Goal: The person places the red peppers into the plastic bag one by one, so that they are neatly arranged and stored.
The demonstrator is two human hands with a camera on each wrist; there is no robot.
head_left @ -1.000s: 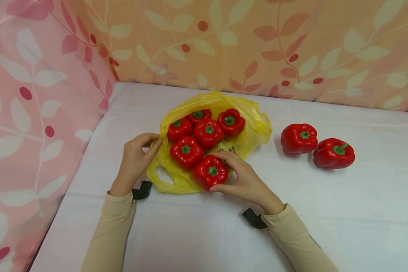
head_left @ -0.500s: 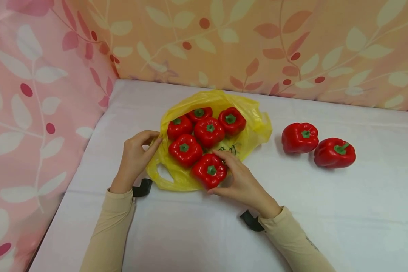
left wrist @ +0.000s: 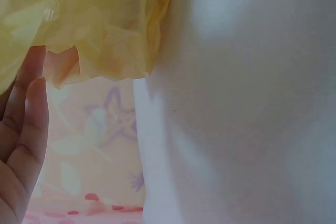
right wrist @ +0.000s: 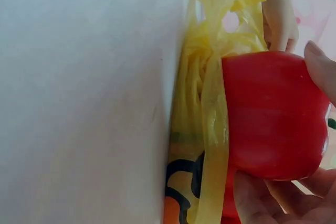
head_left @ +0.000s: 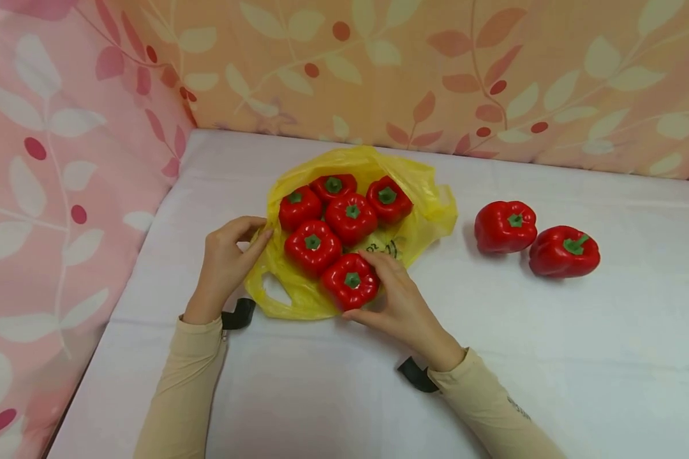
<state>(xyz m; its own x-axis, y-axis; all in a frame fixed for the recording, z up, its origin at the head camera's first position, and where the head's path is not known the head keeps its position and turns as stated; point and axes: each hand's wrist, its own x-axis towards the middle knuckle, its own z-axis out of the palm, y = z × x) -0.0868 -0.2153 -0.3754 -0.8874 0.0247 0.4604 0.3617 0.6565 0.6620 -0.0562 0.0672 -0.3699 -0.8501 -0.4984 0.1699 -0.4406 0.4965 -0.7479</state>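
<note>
A yellow plastic bag (head_left: 289, 310) lies spread on the table with its mouth facing the person. Several red bell peppers with green stems sit in it, such as the one on the left (head_left: 312, 247). My left hand (head_left: 224, 261) pinches the bag's left edge between thumb and fingers. At the bag's mouth my right hand (head_left: 404, 306) holds the nearest red bell pepper (head_left: 344, 280), thumb on its near side and fingers on its right. The right wrist view shows that pepper (right wrist: 275, 114) from the side, just above the bag's rim (right wrist: 214, 129).
Two more red bell peppers, one on the left (head_left: 504, 227) and one on the right (head_left: 563, 252), lie outside the bag on the white tablecloth (head_left: 551, 357). Floral curtains, orange at the back (head_left: 413, 70) and pink at the left (head_left: 57, 191), border the table.
The right hand and its pepper have shifted slightly left and away from the person, deeper over the bag. The left hand keeps its place at the bag's edge.
</note>
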